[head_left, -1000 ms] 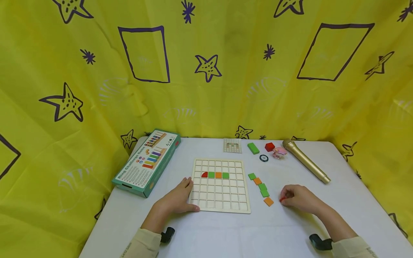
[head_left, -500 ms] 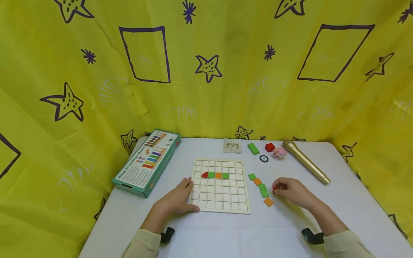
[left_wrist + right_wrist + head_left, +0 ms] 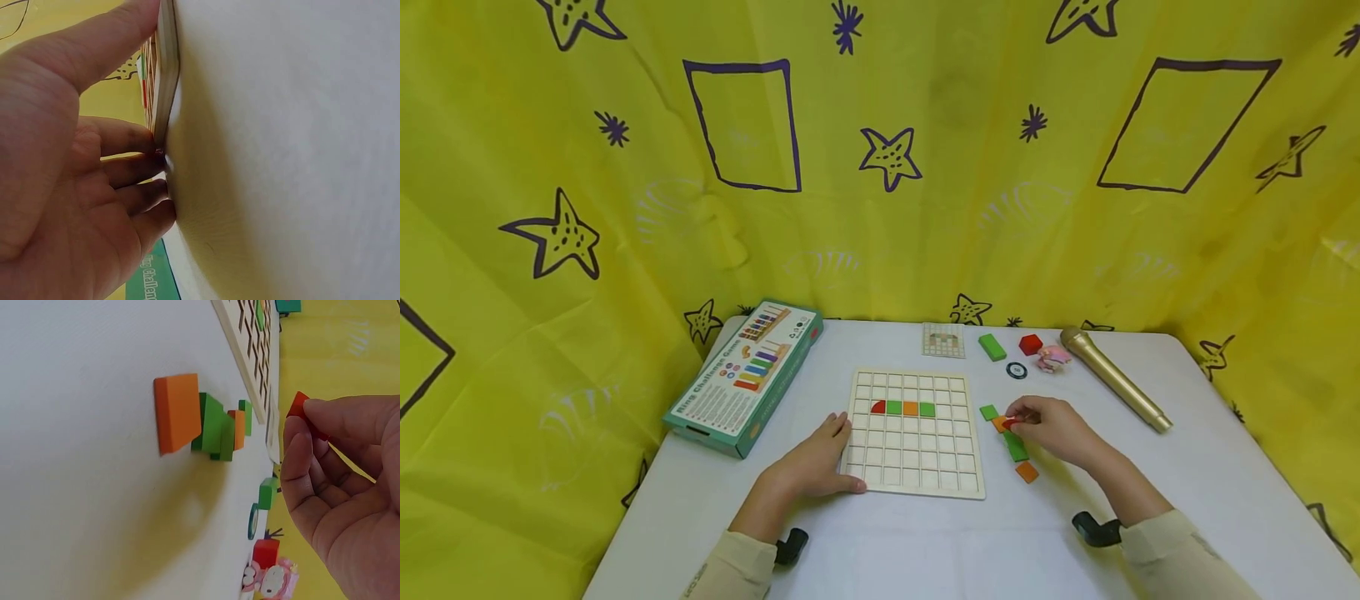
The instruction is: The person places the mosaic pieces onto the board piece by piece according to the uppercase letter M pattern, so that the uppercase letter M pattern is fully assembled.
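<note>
My left hand (image 3: 811,461) rests at the near left corner of a pale wooden grid board (image 3: 913,457), thumb on the near edge and fingers along the left side. In the left wrist view, those fingertips meet the edge of the board (image 3: 166,75). My right hand (image 3: 1056,427) pinches a small red tile (image 3: 299,404) between thumb and index finger, above a slanted line of loose tiles. That line has green tiles (image 3: 1017,448) and orange tiles (image 3: 1027,472). One row of the board bears a red rounded tile (image 3: 878,407), two green tiles and an orange tile (image 3: 910,408).
A green game box (image 3: 743,379) lies at the left. Behind the board is a small pattern card (image 3: 943,340). To its right sit a green block (image 3: 992,347), a round chip (image 3: 1017,370), a red block (image 3: 1031,343), a pink figure (image 3: 1053,358) and a gold microphone (image 3: 1116,379).
My right hand has moved left and away from me with the red tile, from the bare cloth to over the loose tiles. The left hand has kept its place at the board.
</note>
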A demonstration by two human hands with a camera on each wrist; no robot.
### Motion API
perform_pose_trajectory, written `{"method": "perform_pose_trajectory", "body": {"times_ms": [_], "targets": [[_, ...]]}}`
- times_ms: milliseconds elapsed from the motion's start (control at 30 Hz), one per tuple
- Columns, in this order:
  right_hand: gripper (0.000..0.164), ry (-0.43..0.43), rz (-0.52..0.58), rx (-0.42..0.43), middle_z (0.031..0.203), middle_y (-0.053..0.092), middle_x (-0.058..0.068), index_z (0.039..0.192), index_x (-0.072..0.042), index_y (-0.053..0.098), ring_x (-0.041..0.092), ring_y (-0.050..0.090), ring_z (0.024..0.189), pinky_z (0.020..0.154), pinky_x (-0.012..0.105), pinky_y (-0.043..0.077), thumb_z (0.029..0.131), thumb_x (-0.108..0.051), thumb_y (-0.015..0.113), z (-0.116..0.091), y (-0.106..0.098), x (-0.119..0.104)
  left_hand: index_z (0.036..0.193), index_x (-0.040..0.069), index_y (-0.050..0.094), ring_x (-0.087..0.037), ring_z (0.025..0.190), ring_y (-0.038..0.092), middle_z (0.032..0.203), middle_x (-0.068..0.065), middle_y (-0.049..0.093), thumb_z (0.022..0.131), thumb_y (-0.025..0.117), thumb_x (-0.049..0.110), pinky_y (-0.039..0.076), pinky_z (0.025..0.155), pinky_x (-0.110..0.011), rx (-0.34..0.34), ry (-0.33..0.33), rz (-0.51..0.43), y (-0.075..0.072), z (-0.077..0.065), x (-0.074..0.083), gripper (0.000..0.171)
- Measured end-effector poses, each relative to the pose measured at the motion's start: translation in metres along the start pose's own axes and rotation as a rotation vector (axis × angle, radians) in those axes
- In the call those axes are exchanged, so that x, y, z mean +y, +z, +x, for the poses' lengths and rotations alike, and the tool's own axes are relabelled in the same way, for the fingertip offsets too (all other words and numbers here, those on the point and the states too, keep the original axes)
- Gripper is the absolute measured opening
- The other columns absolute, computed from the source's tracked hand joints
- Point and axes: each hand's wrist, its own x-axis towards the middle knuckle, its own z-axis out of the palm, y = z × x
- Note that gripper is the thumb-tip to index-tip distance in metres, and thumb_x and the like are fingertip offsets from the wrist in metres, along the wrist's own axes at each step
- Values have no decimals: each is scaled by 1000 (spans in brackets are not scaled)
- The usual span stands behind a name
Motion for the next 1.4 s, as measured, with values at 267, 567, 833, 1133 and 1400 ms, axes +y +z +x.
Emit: {"method": "perform_pose_trajectory", "body": {"times_ms": [267,567,833,1133,1400], "targets": [[16,26,25,-9,97,68,4,108,-5,72,21,59,86,73,31,54,93,-8,69,12,6,-9,156,-3,29,-33,153,14,165,-16,21,78,81,55,24,120,-47,10,0,17,1,0,-1,110],[8,21,49,-21,88,66,1,99,-7,70,19,58,81,73,31,53,92,-11,70,26,14,-14,156,-3,29,-33,153,14,165,-16,22,77,81,55,25,119,-48,16,-4,8,3,0,-3,111],[9,34,57,-20,89,67,1,99,-8,71,20,58,81,70,30,53,93,-14,71,37,18,-22,156,-3,29,-34,153,14,165,-16,22,78,81,55,24,120,-47,10,6,6,2,0,-3,110],[12,30,70,-46,90,67,3,100,-7,72,21,57,83,70,30,51,94,-18,72,49,22,-34,156,-3,28,-33,153,14,165,-16,21,78,81,56,24,120,-47,14,4,0,2,0,-3,111],[11,34,55,-58,91,68,1,100,-8,74,20,57,85,74,31,49,94,-18,72,61,29,-42,156,-2,28,-33,153,14,165,-15,21,78,80,57,24,120,-47,14,-2,5,3,0,-2,111]]}}
